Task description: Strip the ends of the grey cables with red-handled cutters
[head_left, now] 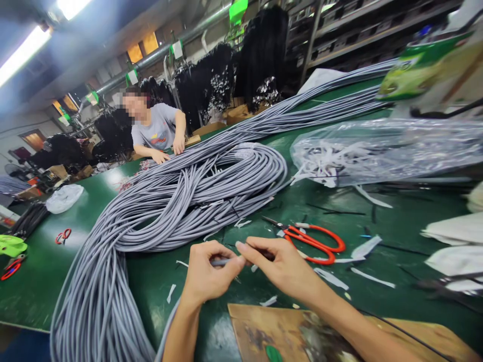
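Note:
My left hand [211, 274] is closed in a pinch on a grey cable [219, 262], whose length trails down past my wrist. Its fingertips meet those of my right hand [277, 259], which is also pinched at the cable's end. Something dark shows beneath the right fingers, but what they grip is mostly hidden. Behind both hands lies a large bundle of grey cables [166, 201], looped and spilling over the near table edge. Red-handled scissors [315, 242] rest on the table just beyond my right hand.
A clear plastic bag [377, 153] of white strips lies at right. White scraps [332, 278] dot the green table [158, 286]. A worn wooden board [264, 327] sits near me. Across the table a co-worker [156, 125] touches the cables. Smaller red-handled scissors [63, 236] lie at left.

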Demonstrator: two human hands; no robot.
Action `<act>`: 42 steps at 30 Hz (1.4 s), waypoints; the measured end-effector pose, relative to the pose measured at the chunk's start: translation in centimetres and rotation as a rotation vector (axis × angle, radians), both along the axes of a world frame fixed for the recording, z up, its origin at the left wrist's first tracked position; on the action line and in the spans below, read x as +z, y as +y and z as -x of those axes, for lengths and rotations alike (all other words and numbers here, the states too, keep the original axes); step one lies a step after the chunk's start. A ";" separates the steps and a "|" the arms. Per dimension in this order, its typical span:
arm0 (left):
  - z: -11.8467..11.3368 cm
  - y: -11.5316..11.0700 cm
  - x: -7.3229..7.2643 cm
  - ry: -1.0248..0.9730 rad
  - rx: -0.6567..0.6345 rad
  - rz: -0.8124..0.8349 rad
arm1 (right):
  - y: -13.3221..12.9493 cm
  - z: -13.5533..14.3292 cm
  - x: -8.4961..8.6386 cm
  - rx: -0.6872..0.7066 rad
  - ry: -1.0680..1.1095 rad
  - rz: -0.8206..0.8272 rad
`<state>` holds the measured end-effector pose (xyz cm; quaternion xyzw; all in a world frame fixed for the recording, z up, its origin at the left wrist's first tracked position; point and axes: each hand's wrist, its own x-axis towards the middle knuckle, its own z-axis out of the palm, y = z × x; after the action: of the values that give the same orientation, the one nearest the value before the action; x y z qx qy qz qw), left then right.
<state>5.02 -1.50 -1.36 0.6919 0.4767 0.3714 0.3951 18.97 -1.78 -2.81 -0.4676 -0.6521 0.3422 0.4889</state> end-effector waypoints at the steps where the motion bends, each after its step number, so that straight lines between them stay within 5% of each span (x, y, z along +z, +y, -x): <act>1: -0.1 0.0 -0.1 -0.025 0.009 0.015 | 0.1 -0.1 0.0 -0.014 0.028 0.023; 5: -0.2 0.4 -0.4 -0.146 0.125 0.011 | 0.2 -0.2 0.3 -0.129 0.090 0.011; 9: -0.1 0.6 -0.5 -0.173 0.152 -0.083 | -0.3 0.1 0.5 -0.046 0.006 -0.039; 16: -0.4 -0.1 -0.3 -0.071 0.176 -0.287 | -0.8 0.5 -0.2 -0.006 -0.077 -0.050; 30: -0.7 -0.4 -0.2 0.039 0.207 -0.348 | -0.7 0.3 0.0 -0.109 -0.022 -0.089; 34: -1.2 -0.6 -0.4 0.096 0.110 -0.283 | -0.1 -1.2 0.5 -0.397 0.078 -0.100; 42: 0.6 0.5 -0.1 0.015 0.084 -0.060 | 0.0 -0.9 0.3 -0.184 -0.242 -0.336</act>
<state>4.47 -1.00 -1.47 0.6855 0.4968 0.3967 0.3548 19.89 -1.83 -2.54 -0.4747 -0.7084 0.1244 0.5072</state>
